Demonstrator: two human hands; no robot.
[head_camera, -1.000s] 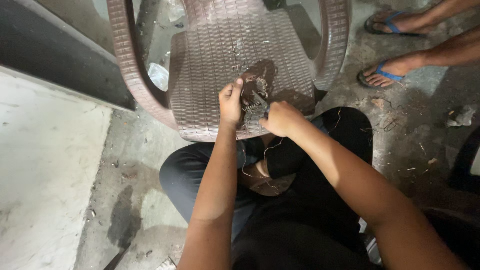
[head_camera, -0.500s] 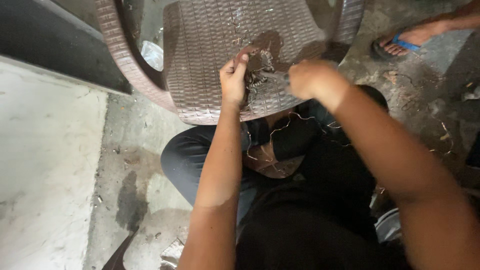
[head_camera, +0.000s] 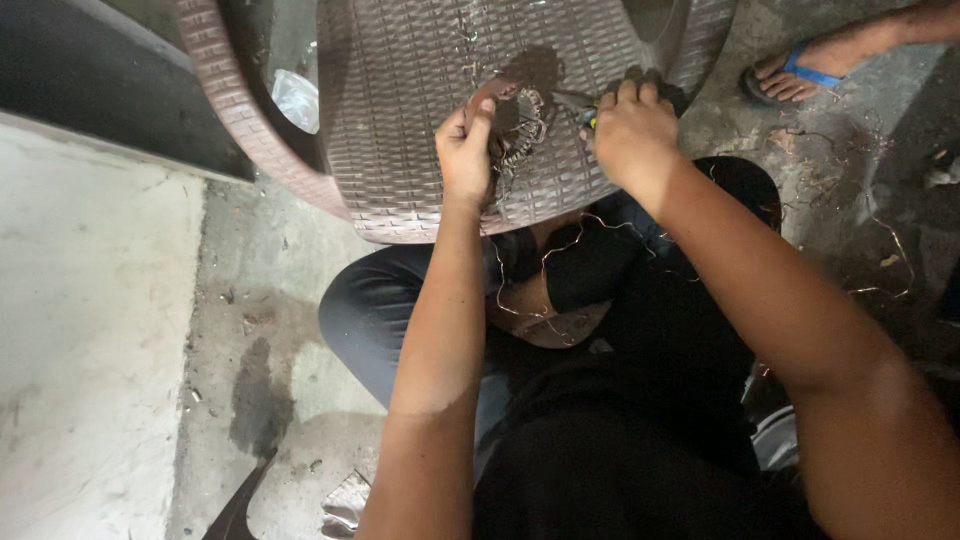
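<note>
Brown woven-pattern plastic chair (head_camera: 420, 110) carries a coiled copper winding (head_camera: 520, 130) on its seat. Left hand (head_camera: 465, 150) pinches the winding's curved rim; right hand (head_camera: 630, 130) is clenched on dark pliers (head_camera: 585, 105). Loose wire strands (head_camera: 540, 270) dangle past the seat's front edge.
</note>
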